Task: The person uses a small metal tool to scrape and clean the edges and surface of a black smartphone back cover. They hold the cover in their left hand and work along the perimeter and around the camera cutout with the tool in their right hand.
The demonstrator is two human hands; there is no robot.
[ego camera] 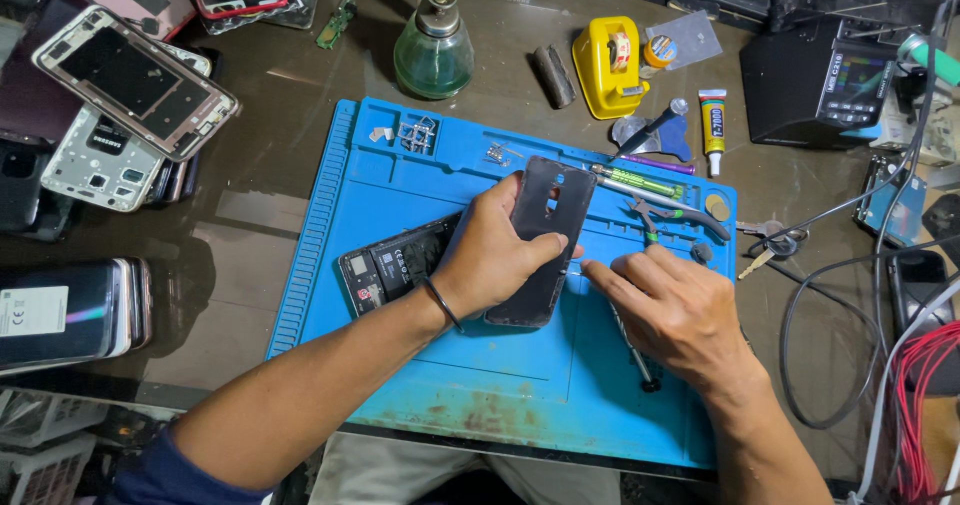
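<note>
Cover [545,240], a dark phone back with a camera cut-out, is held tilted above the blue mat [400,365] near its middle, partly over the opened phone [395,265] that lies on the mat. At the far left of the tabletop [250,255] lie phone frames [130,85] and a stack of phones [70,315]. Left hand [495,255] has its grip wrapped round the cover's left edge, thumb across the face, a dark band on the wrist. Above it stands a green glass bottle [433,50]. Right hand [680,310] rests on the mat just beside the cover, forefinger touching its right edge, the other fingers loosely curled; whether it pinches anything, I cannot tell. A screwdriver [635,350] lies partly under that hand. Behind it are tweezers [640,180], pliers [690,215], a yellow tape dispenser [608,65] and a glue tube [712,120]. Cables [830,295] loop at the right.
</note>
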